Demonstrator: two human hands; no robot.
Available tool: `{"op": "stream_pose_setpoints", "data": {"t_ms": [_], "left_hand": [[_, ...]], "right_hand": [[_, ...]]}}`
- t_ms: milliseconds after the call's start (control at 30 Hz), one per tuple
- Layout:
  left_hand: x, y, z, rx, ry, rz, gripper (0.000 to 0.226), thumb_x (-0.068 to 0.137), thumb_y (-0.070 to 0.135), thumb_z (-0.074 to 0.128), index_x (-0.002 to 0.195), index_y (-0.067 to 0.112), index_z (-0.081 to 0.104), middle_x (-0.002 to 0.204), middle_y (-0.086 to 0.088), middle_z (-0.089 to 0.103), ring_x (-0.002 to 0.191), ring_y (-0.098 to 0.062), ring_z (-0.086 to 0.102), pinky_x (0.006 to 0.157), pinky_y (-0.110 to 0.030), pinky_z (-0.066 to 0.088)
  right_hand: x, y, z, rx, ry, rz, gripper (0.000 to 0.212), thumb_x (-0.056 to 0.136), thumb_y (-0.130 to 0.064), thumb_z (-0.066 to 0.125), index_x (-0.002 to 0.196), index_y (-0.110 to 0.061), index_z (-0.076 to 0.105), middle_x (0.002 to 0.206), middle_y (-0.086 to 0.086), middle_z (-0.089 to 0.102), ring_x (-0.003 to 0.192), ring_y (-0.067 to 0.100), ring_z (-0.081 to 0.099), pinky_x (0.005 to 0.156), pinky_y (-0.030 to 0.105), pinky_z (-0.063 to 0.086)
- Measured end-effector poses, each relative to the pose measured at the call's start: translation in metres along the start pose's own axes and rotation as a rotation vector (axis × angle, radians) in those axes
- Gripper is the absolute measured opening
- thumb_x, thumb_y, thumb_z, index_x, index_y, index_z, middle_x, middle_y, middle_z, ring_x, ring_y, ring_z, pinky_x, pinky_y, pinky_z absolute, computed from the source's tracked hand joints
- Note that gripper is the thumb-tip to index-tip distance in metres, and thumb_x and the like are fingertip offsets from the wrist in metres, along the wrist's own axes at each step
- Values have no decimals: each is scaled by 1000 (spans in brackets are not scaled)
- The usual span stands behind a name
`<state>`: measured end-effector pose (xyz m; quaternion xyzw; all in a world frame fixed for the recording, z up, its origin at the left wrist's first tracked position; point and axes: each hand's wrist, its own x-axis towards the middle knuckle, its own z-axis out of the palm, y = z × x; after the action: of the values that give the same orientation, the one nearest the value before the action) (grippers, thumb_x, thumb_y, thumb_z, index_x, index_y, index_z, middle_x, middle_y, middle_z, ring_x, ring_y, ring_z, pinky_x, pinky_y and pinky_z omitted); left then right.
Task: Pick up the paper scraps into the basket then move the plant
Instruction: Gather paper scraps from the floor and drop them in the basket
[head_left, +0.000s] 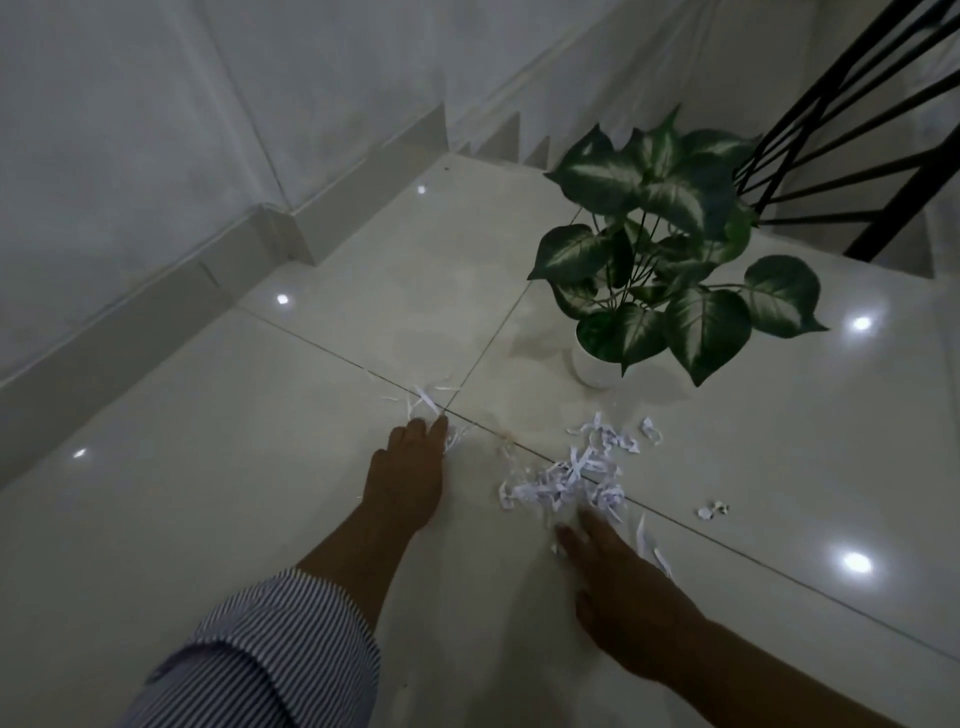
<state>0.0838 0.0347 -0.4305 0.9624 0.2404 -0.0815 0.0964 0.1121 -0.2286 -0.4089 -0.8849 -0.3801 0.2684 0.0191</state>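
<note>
White shredded paper scraps (576, 475) lie in a loose pile on the glossy floor tiles, with a smaller bunch (431, 402) further left. My left hand (408, 475) lies flat on the floor, its fingertips touching the smaller bunch. My right hand (618, 587) reaches along the floor with fingers spread, its tips at the near edge of the main pile. A leafy green-and-white plant (660, 244) in a small white pot (589, 366) stands upright just beyond the scraps. No basket is in view.
A pale wall with a skirting board (156, 306) runs along the left. Stairs (498, 137) rise at the back. A black metal railing (852, 135) stands at the upper right, behind the plant. A few stray scraps (711, 509) lie to the right.
</note>
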Motion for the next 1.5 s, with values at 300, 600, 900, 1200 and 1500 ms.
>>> {"op": "stream_pose_setpoints", "data": {"t_ms": [300, 600, 900, 1200, 1500], "left_hand": [[-28, -15, 17, -179, 192, 30, 14, 78, -9, 49, 72, -2, 61, 69, -19, 59, 58, -36, 59, 49, -36, 45], [-76, -8, -17, -897, 106, -263, 44, 90, 31, 47, 56, 6, 60, 52, -5, 62, 56, -24, 56, 59, -36, 48], [-103, -22, -30, -1011, 120, -389, 46, 77, 37, 41, 49, 3, 54, 54, -17, 60, 59, -36, 60, 62, -40, 52], [-99, -38, -22, -1299, 132, -500, 27, 78, 4, 67, 58, 18, 54, 73, -19, 61, 67, -29, 60, 67, -37, 51], [-101, -34, -8, -920, 79, -409, 24, 86, 26, 61, 83, 3, 61, 79, -14, 66, 67, -26, 59, 61, -33, 45]], "right_hand": [[7, -16, -18, 49, -44, 49, 72, 95, -14, 45, 154, -22, 4, 163, 8, -6, 151, 26, -1, 119, 44, 11], [14, -17, -21, 79, 87, 59, 40, 94, -24, 45, 133, -15, 44, 135, 11, 47, 123, 26, 47, 97, 32, 42], [39, -40, -32, 124, 278, 81, 58, 84, -42, 52, 138, -24, 38, 141, 12, 39, 128, 34, 40, 99, 44, 45], [57, -43, -4, -74, 246, 49, 42, 93, -33, 45, 135, -32, 42, 143, 9, 40, 125, 37, 41, 98, 45, 43], [59, -39, -16, 51, 254, -40, 20, 86, -4, 55, 97, -6, 71, 104, 13, 67, 98, 28, 63, 84, 31, 48]]}}
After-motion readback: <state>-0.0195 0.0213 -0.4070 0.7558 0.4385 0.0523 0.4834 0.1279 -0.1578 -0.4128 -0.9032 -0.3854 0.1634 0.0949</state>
